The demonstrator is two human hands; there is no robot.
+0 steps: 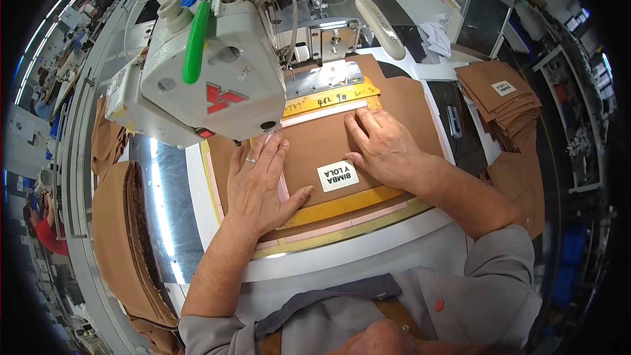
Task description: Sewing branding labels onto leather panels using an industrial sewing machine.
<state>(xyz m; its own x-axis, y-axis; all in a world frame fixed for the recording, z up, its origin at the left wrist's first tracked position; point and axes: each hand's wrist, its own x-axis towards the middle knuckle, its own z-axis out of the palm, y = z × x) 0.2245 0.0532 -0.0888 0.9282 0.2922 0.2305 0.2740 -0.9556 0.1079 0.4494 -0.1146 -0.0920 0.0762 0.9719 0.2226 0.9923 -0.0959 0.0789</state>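
Note:
A brown fabric panel (pixel 309 151) with a white printed label (pixel 337 175) lies in a yellow-edged template (pixel 348 207) under an industrial sewing machine (pixel 217 72). My left hand (pixel 259 181) rests flat on the panel's left part, fingers stretched toward the machine head and thumb spread aside. On the right, my right hand (pixel 388 148) presses its fingertips on the panel near the end of a white strip (pixel 325 113). Its fingers are slightly bent, the thumb apart, close to the label. Beyond the strip sit a yellow marked bar (pixel 332 100) and a metal clamp plate (pixel 325 79).
Brown panels are stacked at the left (pixel 118 236) and at the right (pixel 503 95). A green-handled tool (pixel 196 43) stands against the machine head. A small metal tool (pixel 453 121) lies right of the template. A monitor (pixel 483 16) stands at the back right.

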